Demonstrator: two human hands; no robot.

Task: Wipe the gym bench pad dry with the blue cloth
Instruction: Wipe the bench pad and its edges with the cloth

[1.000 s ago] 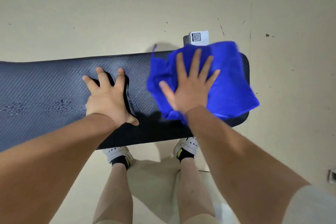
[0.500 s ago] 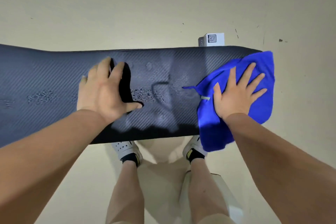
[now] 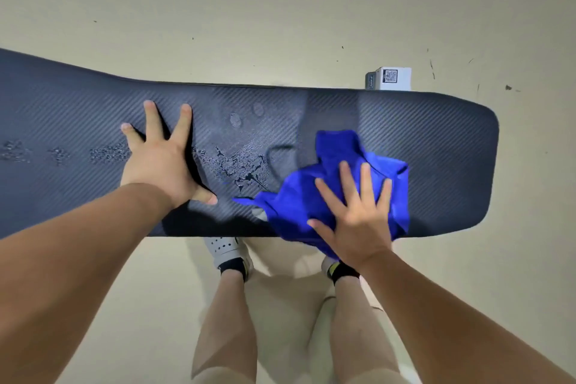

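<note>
The blue cloth (image 3: 339, 193) has come back from the right end of the gym bench pad (image 3: 436, 146) toward its middle — half a second ago it hung over that end, now it lies bunched on the pad's near edge, spilling slightly past it. The right hand (image 3: 358, 215) presses it flat, fingers spread and unclenched, gripping nothing. The left hand (image 3: 162, 159) stays planted on the pad, splayed open, palm down. Between hand and cloth sit water droplets (image 3: 240, 165) — more beads (image 3: 109, 151) lie left of the left hand. A small white box (image 3: 389, 78) stands behind the pad's far edge.
</note>
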